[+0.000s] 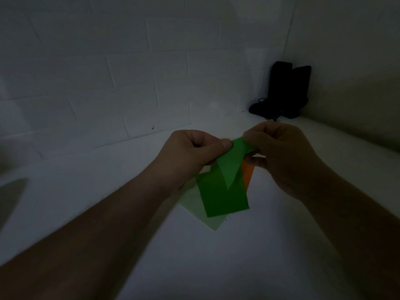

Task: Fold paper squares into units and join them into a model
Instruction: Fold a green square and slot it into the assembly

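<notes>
Room was dim, so fine detail was hard to read. Everything below is placed relative to the green paper (225,187), which was up in the air over the white table (108,191), partly folded, with a lighter triangular flap running down its middle and a darker rectangular section hanging below.

Left of the green paper: the left hand (192,152), forearm coming in from lower left. Fingers curled, thumb tip pressed onto the paper's upper left edge, pinching it against the fingers underneath.

Below and slightly left of the green paper: a pale green sheet (201,213) lay flat on the table, one corner pointing toward the viewer, mostly covered from above by the held piece.

Just right of the green paper, behind its right edge: an orange sheet (248,172), only a narrow strip showing. Couldn't tell whether it lay on the table or was held with the rest.

Right of the green paper: the right hand (281,156), fingers curled in, pinching the paper's upper right corner between thumb and fingertips. Both hands gripped the same top end, close together.

Far beyond the green paper, up and to the right: a black object (285,92) stood in the corner against the white brick wall (108,72), probably a bag or pouch, too dark to be sure.
</notes>
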A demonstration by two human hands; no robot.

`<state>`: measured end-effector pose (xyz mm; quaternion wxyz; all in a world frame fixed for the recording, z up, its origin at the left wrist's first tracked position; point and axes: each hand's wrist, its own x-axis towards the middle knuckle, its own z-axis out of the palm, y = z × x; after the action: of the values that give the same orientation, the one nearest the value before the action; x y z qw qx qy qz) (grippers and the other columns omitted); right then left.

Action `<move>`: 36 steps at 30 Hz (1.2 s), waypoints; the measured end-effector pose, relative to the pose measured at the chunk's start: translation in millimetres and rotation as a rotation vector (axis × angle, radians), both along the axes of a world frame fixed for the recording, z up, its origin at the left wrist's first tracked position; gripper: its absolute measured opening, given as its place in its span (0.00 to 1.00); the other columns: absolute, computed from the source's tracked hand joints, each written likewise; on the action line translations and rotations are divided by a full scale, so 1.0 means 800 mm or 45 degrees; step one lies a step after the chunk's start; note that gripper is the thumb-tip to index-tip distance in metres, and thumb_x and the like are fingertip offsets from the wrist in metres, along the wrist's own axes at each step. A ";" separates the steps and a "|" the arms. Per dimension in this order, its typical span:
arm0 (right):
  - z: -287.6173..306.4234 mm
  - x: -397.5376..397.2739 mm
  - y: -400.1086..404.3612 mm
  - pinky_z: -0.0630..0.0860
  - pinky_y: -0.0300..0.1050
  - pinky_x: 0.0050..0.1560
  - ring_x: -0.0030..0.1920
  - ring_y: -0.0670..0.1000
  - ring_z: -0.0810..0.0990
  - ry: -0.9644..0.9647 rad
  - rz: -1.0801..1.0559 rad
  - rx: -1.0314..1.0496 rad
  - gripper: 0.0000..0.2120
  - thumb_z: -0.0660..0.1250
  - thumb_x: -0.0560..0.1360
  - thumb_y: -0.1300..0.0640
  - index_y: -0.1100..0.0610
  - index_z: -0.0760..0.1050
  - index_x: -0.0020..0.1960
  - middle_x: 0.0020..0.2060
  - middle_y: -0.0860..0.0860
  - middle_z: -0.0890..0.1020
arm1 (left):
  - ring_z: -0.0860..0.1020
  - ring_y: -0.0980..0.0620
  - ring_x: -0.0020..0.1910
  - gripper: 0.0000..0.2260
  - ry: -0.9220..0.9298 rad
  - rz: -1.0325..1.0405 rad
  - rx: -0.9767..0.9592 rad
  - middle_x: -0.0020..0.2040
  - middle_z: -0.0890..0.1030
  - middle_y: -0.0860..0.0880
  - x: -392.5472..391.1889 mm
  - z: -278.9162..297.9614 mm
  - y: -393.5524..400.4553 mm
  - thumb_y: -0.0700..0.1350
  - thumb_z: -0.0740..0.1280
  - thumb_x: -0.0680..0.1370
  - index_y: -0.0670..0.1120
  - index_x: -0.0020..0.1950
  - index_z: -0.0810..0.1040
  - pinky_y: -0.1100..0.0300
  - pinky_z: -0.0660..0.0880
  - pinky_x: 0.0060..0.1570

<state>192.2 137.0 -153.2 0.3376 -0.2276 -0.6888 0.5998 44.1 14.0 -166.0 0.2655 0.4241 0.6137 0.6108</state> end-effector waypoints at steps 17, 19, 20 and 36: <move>0.005 0.005 0.011 0.82 0.44 0.43 0.37 0.49 0.81 0.091 -0.028 -0.141 0.11 0.65 0.81 0.60 0.56 0.76 0.40 0.33 0.48 0.83 | 0.80 0.52 0.43 0.05 -0.155 0.056 0.029 0.42 0.82 0.49 -0.011 0.001 0.002 0.45 0.70 0.80 0.48 0.45 0.81 0.55 0.77 0.46; 0.003 0.004 0.008 0.83 0.42 0.41 0.36 0.48 0.81 0.071 0.006 -0.118 0.10 0.65 0.80 0.60 0.56 0.77 0.41 0.34 0.49 0.83 | 0.81 0.51 0.46 0.05 -0.141 -0.003 0.005 0.46 0.84 0.48 -0.009 0.002 0.001 0.48 0.70 0.79 0.48 0.48 0.83 0.55 0.77 0.47; 0.002 0.003 0.006 0.83 0.42 0.41 0.36 0.48 0.81 0.065 0.013 -0.109 0.09 0.66 0.80 0.61 0.56 0.77 0.41 0.34 0.49 0.84 | 0.81 0.50 0.46 0.05 -0.109 -0.031 -0.008 0.46 0.85 0.47 -0.007 0.001 0.000 0.47 0.71 0.79 0.47 0.49 0.84 0.55 0.77 0.49; -0.006 0.003 -0.005 0.73 0.25 0.38 0.39 0.35 0.81 -0.298 0.043 0.724 0.13 0.75 0.74 0.61 0.43 0.81 0.38 0.33 0.33 0.82 | 0.86 0.48 0.40 0.03 0.416 -0.082 -0.039 0.39 0.86 0.48 -0.008 -0.010 -0.004 0.40 0.74 0.77 0.46 0.44 0.86 0.51 0.83 0.45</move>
<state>194.5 132.8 -157.8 0.2961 -0.1802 -0.8669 0.3582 37.4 10.9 -173.7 0.1881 0.5330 0.6440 0.5155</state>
